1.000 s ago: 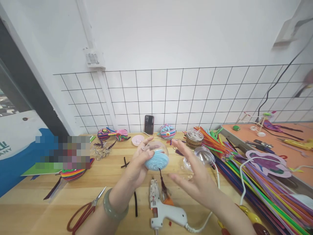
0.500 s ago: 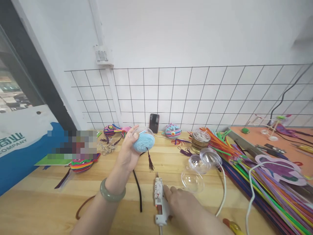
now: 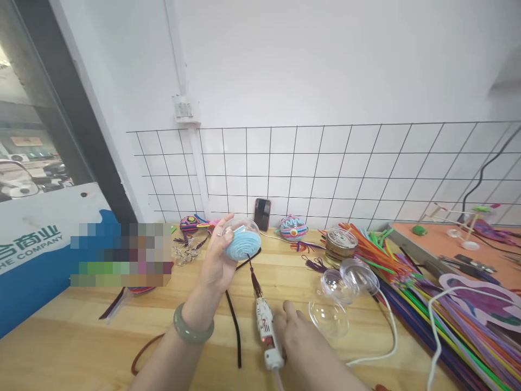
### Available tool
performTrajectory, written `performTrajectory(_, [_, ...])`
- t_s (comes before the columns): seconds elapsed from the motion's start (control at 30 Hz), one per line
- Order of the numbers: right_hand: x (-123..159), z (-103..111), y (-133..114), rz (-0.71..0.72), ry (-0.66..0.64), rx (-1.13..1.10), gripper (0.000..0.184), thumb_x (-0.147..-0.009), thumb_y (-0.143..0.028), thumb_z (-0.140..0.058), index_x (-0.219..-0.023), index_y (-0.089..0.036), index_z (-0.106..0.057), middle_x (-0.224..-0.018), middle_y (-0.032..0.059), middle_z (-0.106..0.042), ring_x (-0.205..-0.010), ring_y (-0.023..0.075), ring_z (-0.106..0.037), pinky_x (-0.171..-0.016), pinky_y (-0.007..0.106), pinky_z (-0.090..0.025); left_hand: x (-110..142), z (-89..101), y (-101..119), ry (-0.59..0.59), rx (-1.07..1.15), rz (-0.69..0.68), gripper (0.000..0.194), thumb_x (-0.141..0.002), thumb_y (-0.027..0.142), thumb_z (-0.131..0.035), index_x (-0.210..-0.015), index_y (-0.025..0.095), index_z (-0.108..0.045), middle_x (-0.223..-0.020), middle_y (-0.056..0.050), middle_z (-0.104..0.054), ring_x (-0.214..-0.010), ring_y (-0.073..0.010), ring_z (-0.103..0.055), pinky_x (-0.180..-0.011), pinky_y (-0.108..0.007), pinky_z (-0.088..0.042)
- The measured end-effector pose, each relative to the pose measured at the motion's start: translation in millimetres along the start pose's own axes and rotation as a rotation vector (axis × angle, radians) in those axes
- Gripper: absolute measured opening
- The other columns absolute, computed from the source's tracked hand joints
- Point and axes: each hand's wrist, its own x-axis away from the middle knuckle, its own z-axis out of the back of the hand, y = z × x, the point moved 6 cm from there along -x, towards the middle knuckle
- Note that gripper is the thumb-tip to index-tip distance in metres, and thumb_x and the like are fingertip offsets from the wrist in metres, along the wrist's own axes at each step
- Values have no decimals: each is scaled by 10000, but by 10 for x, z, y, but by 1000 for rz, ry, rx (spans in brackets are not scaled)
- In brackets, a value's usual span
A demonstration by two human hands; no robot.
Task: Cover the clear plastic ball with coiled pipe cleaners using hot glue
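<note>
Notably, left hand [image 3: 217,255] on a clear ball [image 3: 243,244], right hand [image 3: 299,332] at a glue gun [image 3: 266,326]

Over the wooden bench [image 3: 166,304], the white glue gun points its nose away from the person; whether it is lifted cannot be told. Beyond the nose and slightly left is the clear ball, its near side covered in light blue coils. The left hand's grip is clamped on the ball's left side, probably to keep the blue face and its dark tassel [image 3: 255,281] uncovered. The tassel hangs down to the gun's nose; whether they touch is unclear. The right hand is against the gun's right side and hides the handle, so I cannot tell whether that grip is closed. Left of the gun lies a black strip [image 3: 233,331]; right of it, 3 clear shells [image 3: 328,319], apparently placed within reach. Well beyond it, a phone [image 3: 262,214] stands propped near the wall grid [image 3: 299,176].
</note>
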Motion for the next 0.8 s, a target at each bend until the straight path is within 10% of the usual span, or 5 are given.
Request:
performTrajectory(0.37, [158,1079,693,-185,291,-695,274,-901,-470,-493,-880,-226,-616,-712,6,-599,-613,185,-566,-516,277,-440,-31,79,86,46,-143,-194,549,-637,306,-796,-1129,253,-558,-1035,-35,-634,-957,-208,-606,-801,-328,-475])
performTrajectory(0.8, [413,1283,431,-209,262,-914,332,-888,-524,-497,-854,-234,-653,-625,-15,-527,-582,145,-501,-525,242,-449,70,-32,15,-60,-310,-291,612,-638,323,-811,-1189,265,-552,-1214,-83,-598,-1096,-250,-589,-948,-370,-445])
